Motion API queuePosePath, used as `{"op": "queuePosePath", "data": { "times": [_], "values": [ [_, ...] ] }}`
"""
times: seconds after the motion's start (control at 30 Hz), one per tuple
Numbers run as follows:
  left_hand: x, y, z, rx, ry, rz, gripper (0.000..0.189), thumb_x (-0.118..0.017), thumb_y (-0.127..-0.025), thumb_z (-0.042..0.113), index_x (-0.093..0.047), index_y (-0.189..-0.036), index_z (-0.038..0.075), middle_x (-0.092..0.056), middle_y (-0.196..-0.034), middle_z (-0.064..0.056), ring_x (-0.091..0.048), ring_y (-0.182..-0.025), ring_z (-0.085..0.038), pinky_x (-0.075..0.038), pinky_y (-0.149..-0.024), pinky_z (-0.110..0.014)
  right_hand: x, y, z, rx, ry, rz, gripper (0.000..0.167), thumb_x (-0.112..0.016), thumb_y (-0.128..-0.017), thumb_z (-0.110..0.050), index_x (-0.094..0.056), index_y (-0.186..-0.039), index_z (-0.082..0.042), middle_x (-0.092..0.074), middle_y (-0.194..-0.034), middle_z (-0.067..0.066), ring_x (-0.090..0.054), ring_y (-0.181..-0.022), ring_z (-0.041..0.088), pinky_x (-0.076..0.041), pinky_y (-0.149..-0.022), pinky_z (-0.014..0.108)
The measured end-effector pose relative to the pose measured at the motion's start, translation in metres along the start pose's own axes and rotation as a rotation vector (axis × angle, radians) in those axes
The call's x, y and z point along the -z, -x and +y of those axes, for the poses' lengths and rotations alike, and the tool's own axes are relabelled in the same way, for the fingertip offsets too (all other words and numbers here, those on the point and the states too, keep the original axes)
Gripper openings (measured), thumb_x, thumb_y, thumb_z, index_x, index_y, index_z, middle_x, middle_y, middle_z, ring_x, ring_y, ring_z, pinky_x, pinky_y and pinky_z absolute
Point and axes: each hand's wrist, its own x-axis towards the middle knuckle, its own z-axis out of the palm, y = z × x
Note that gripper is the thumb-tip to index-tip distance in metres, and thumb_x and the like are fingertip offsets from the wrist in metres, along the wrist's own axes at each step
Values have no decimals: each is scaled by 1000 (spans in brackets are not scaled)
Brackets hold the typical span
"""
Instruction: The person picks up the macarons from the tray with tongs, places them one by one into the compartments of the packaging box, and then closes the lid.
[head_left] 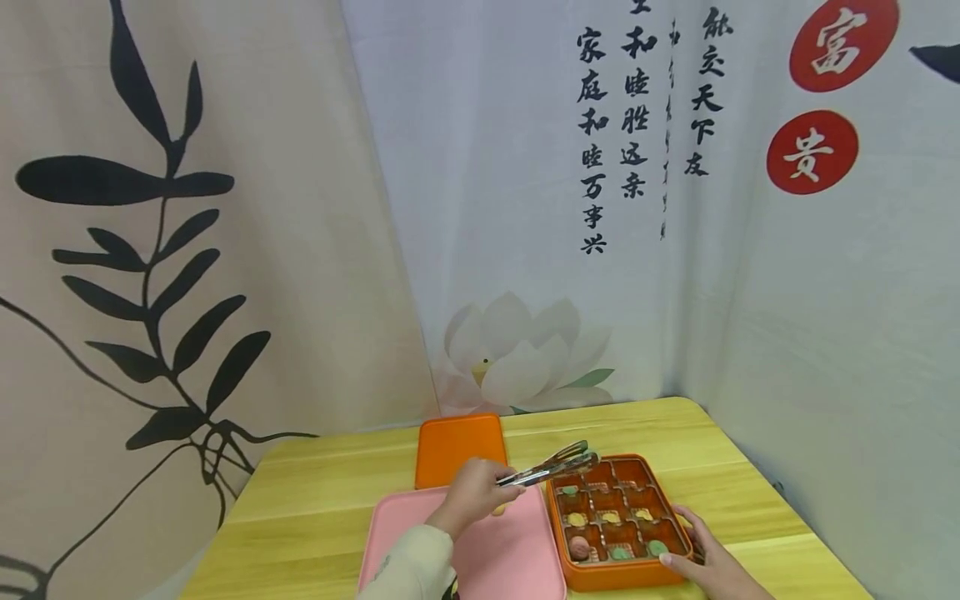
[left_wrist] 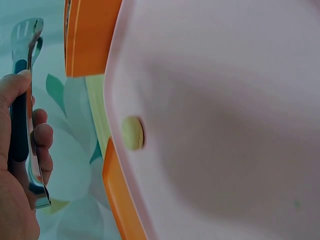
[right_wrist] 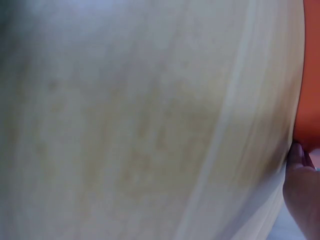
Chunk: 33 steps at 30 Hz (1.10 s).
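Note:
My left hand [head_left: 474, 497] grips a pair of metal tongs [head_left: 546, 469], with a dark handle grip visible in the left wrist view. The tongs' tips reach over the far left part of an orange box [head_left: 628, 575], and no macaron shows between them. Inside the box, a divided insert holds several macarons, including a pink one [head_left: 579, 547], green ones and yellow ones. At the box's near right side, my right hand [head_left: 708, 557] holds the wall, thumb at the front corner. A pale yellow macaron [left_wrist: 132, 133] lies on the pink tray [left_wrist: 225, 60], below my left hand.
An orange lid [head_left: 459, 450] lies behind the pink tray on the yellow wood-grain table [head_left: 315, 517]. The tray stands directly left of the box. A printed curtain [head_left: 525, 208] hangs behind the table and along its right side.

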Motion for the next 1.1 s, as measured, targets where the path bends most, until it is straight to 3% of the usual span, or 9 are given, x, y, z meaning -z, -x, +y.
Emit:
{"op": "queuePosePath", "data": {
  "times": [0.13,0.23,0.4,0.53,0.63,0.83,1.03,1.1],
  "values": [
    [-7,-4,7,23,14,-25,13,-77,-88,28,-72,-80,19,-51,-54,17,-43,-42,1,-38,-46,-19,0,0,0,-8,-10,-2,81,-58,-101,-33,-5,-155,-5,-16,-148,46,-21,-132,64,-41,-91,63],
    [-13,-3,12,19,-12,-1,12,-78,-87,28,-75,-85,17,-52,-56,16,-42,-43,1,-38,-47,-20,2,2,0,-15,-5,-6,81,-58,-100,-34,-6,-156,-6,-11,-149,46,-15,-134,64,-39,-91,65],
    [-15,0,20,73,30,21,18,-79,-85,27,-78,-96,12,-60,-64,12,-44,-43,0,-40,-47,-21,6,7,0,0,3,-12,80,-58,-101,-33,-7,-155,-5,-15,-149,45,-26,-131,62,-42,-89,62],
    [-13,2,21,77,46,37,17,-80,-84,25,-78,-94,11,-61,-67,12,-45,-48,0,-41,-49,-20,11,11,0,-14,6,-25,80,-58,-101,-34,-7,-156,-6,-9,-151,44,-16,-133,64,-39,-91,66],
    [-9,4,18,65,40,53,14,-81,-83,25,-77,-89,13,-59,-66,14,-43,-54,-1,-39,-50,-20,14,11,0,-22,19,-31,81,-58,-100,-35,-6,-156,-6,-4,-153,43,-7,-134,65,-34,-93,70],
    [4,10,12,82,61,85,13,-82,-83,25,-76,-84,14,-58,-66,13,-43,-54,-2,-37,-48,-20,16,9,-2,-21,35,-37,82,-58,-100,-35,-6,-156,-6,-5,-151,44,-6,-134,66,-33,-92,72],
    [17,27,7,122,90,102,13,-81,-83,28,-75,-83,16,-59,-68,12,-45,-57,-4,-38,-51,-22,16,8,-1,-38,27,-43,83,-57,-100,-37,-5,-155,-5,-3,-151,45,-5,-134,66,-32,-93,72],
    [20,34,4,125,98,107,12,-80,-83,28,-75,-84,17,-60,-70,13,-47,-59,-4,-40,-53,-22,16,8,0,-33,16,-45,83,-57,-101,-36,-4,-155,-4,-7,-150,46,-10,-133,66,-35,-93,70]
  ]
}}
